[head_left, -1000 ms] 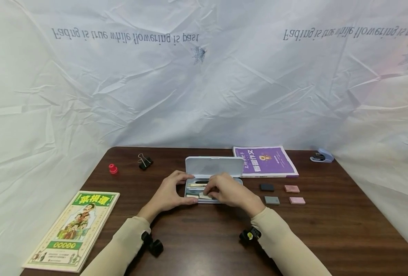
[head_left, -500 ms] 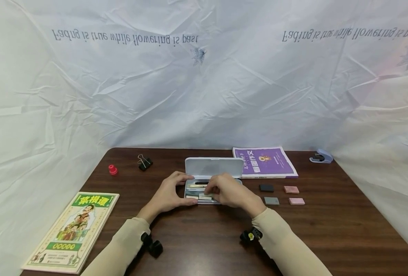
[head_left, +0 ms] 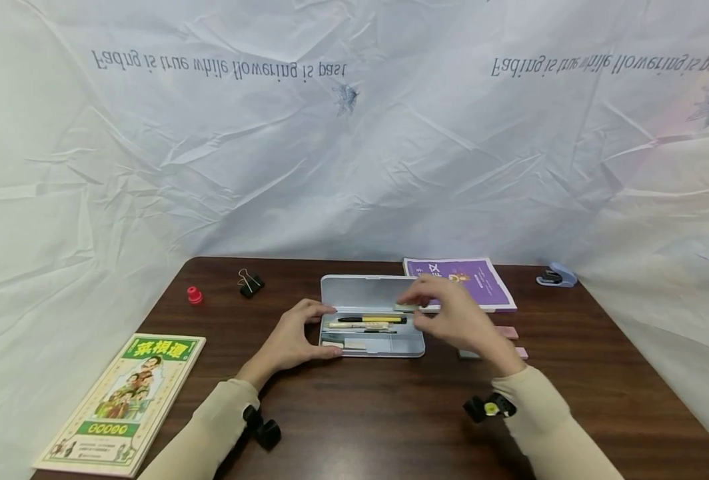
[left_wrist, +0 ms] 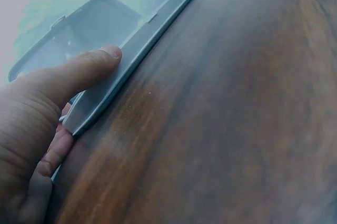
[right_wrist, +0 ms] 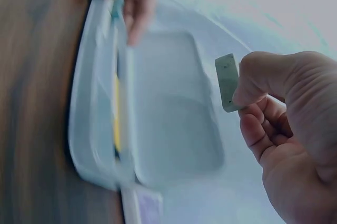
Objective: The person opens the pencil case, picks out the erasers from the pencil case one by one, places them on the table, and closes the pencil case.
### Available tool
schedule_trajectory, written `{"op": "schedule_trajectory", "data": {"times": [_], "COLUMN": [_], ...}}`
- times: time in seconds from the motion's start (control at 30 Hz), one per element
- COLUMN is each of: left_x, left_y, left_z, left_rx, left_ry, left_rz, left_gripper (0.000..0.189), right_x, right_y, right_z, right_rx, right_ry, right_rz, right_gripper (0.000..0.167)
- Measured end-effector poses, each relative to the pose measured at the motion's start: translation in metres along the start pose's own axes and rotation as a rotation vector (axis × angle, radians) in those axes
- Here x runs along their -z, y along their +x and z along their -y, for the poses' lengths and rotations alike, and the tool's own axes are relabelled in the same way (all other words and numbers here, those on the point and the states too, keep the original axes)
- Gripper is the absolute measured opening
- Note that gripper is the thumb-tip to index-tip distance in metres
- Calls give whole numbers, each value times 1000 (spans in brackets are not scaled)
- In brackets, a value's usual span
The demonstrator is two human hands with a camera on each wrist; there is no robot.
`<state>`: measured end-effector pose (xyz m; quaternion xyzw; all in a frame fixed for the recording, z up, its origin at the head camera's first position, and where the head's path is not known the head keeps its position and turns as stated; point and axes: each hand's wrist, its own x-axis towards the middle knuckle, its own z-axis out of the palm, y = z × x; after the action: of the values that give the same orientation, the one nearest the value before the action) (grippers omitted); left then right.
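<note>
green block (right_wrist: 227,83), speckled in right-wrist view

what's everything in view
Hinged case: 1, pale grey, centre
Pens: several, yellow, cream, inside case
Small blocks: some, whitish, inside case
Held block: 1, greenish, right fingers
Flat blocks: 3 visible, two pink, one grey, right
Illustrated book: 1, cream-green, left
Second book: 1, purple, back
Binder clip: 1, black, left
Knobbed cap: 1, red, left
Stapler: 1, blue, right
Wooden table: 1, brown, underneath
Printed backdrop: 1, white, behind
Cameras: 2, black, wrists
Sleeves: 2, beige, forearms
Left hand: 1, on case
Right hand: 1, holding block
</note>
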<state>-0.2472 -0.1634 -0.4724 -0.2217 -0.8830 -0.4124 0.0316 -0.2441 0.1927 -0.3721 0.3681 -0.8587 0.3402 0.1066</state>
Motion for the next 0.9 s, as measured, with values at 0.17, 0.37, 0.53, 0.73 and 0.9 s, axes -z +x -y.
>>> {"op": "schedule_trajectory", "data": {"times": [0.17,0.37,0.53,0.73,0.9], "left_x": [0,0,0,0,-1], "left_y": [0,0,0,0,0], "left_z": [-1,0,2,2,2], "left_rx": [3,-1,-1,-2,-3], "left_ry": [-1,2,0,-2,0], "left_rz": [2,-3,-5,-3,-2], "left_gripper": [81,81,81,81,81], "right_x": [38,66,75,79,74], "right_y": [-37,-91,-128,-159,-175], "right_z": [-15,-30,-45,-58,-68], "right_rx": [-66,-185,-226,-282,-293], "right_ry": [-113,-118,-146,-188,-203], "right_rz": [-87,-132,-132,-108,-75], "right_gripper": [46,48,49,54,57]}}
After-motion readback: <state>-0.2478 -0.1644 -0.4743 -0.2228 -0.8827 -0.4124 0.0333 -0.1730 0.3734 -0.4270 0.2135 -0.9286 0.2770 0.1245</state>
